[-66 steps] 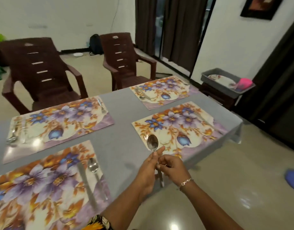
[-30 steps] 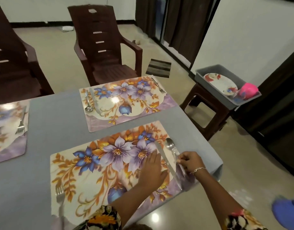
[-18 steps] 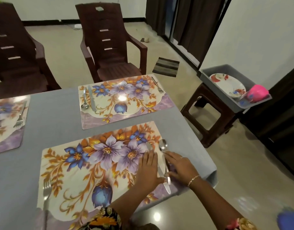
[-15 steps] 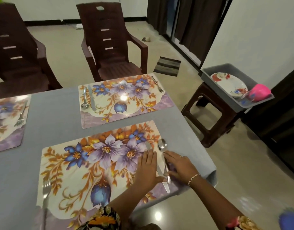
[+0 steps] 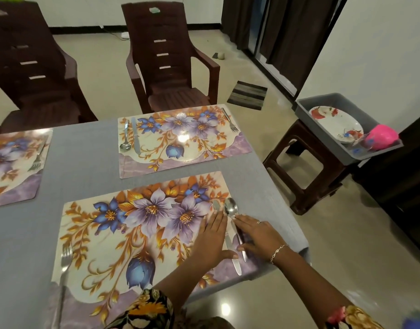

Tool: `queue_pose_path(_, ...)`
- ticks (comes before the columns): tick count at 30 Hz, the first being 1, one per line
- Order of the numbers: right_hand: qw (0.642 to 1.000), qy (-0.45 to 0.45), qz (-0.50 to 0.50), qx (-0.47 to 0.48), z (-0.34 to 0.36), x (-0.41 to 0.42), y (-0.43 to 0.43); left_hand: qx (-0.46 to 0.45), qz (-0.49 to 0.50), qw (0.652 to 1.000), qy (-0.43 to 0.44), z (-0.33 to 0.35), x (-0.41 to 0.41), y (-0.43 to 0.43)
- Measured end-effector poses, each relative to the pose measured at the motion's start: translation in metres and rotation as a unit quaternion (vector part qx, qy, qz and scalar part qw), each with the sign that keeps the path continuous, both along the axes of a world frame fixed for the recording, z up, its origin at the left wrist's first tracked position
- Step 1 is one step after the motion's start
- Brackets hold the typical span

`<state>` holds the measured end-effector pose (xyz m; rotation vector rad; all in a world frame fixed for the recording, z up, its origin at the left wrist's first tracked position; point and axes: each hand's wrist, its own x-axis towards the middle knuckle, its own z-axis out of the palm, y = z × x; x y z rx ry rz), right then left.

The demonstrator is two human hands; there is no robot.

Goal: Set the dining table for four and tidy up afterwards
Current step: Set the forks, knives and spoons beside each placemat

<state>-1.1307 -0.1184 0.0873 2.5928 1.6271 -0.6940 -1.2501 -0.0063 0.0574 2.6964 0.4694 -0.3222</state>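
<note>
The near floral placemat point(image 5: 123, 236) lies on the grey table point(image 5: 85, 167). A fork point(image 5: 64, 264) lies at its left edge. At its right edge a knife point(image 5: 235, 262) and a spoon point(image 5: 231, 208) lie side by side. My left hand point(image 5: 211, 238) rests flat on the mat, fingers straight, touching the knife's left side. My right hand point(image 5: 256, 233) lies with straight fingers against the spoon's handle from the right. The far placemat point(image 5: 180, 143) carries a spoon, a knife and a fork.
Two brown plastic chairs point(image 5: 168, 67) stand behind the table. To the right, a brown stool point(image 5: 306, 172) holds a grey bin point(image 5: 323, 129) with a floral plate point(image 5: 334, 122) and a pink cup point(image 5: 382, 136). A third placemat point(image 5: 12, 162) lies at the left. The table's corner is beside my right wrist.
The spoon, held in both hands over the mat's left side earlier, now lies beside the knife at the right edge. In the last half second both hands stayed flat, nudging the cutlery straight.
</note>
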Motion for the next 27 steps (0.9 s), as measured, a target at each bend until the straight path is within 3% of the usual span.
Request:
queue_pose_path(12, 1.000, 0.005, 0.009, 0.007, -0.003, 0.004, -0.002, -0.005, 0.004, 1.000, 0.005, 0.002, -0.001, 0.000)
queue_pose_path(21, 0.994, 0.006, -0.035, 0.100, 0.002, 0.010, -0.032, -0.035, 0.055, 0.993, -0.100, 0.003, -0.001, -0.014)
queue_pose_path(27, 0.993, 0.009, -0.031, 0.113, 0.001, 0.017, -0.052, 0.033, 0.066, 0.996, -0.044, 0.007, 0.012, -0.022)
